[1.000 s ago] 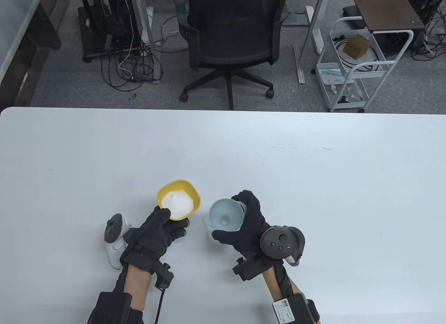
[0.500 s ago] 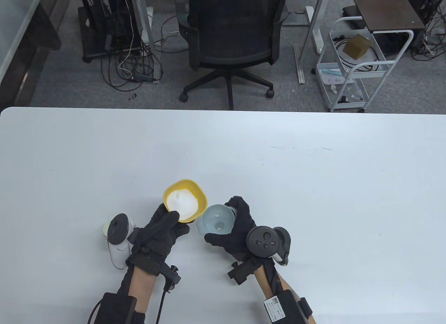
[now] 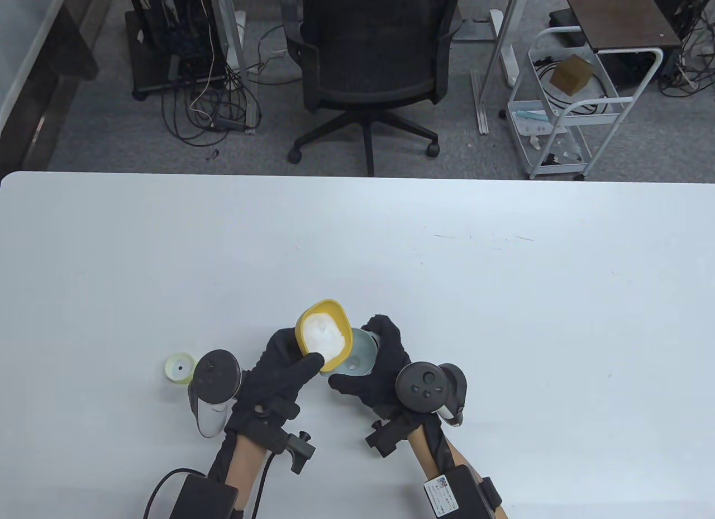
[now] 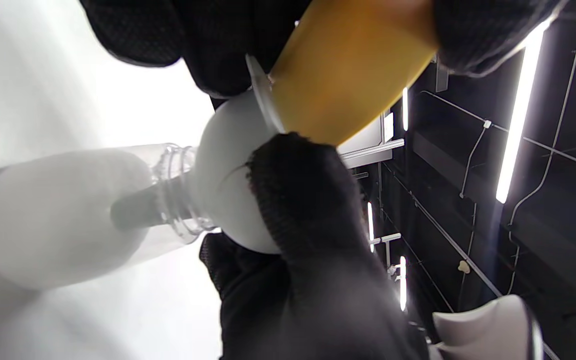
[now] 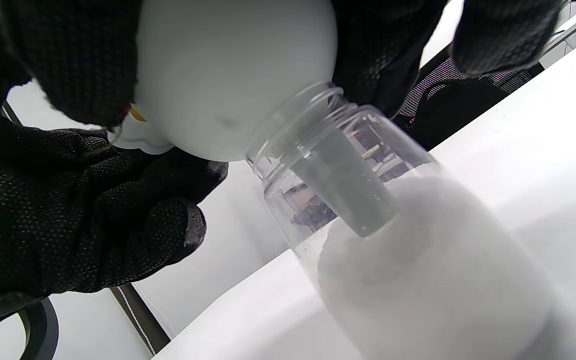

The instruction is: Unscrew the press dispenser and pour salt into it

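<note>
Clear plastic dispenser bottle [image 5: 418,280], partly full of salt, stands capless on the white table [image 3: 503,295] with a pale funnel [image 3: 363,356] in its neck; the right hand [image 3: 380,368] grips the funnel's bowl. The left hand [image 3: 282,374] holds a tilted yellow bowl [image 3: 325,340] of salt over the funnel; the yellow-green cap [image 3: 180,368] lies left.
</note>
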### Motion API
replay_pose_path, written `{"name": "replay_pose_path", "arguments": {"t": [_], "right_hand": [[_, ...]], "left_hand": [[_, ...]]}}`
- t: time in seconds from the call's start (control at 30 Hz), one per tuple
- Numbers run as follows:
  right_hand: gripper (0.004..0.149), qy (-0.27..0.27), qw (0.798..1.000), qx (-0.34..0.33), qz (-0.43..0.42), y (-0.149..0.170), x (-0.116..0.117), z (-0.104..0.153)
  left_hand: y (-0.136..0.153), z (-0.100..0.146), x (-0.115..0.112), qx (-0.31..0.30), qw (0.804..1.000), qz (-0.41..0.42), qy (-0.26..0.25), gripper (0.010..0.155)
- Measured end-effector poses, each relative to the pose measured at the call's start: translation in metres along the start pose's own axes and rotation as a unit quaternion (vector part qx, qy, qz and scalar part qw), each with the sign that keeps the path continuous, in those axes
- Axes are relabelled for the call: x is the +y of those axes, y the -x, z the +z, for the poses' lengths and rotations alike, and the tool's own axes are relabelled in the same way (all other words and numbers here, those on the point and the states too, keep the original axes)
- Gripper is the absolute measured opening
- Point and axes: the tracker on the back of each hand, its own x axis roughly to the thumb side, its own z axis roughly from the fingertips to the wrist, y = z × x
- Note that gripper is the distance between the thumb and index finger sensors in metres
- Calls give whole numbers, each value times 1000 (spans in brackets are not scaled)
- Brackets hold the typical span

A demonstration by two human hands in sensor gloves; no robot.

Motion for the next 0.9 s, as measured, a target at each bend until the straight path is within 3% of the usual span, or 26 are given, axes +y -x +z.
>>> {"name": "replay_pose_path", "arguments": {"t": [0.9], "right_hand": [[123,-1,1000,0,6,-1,0,1]], "left_hand": [[-10,1,-7,-28,995,-91,-9,90]]}}
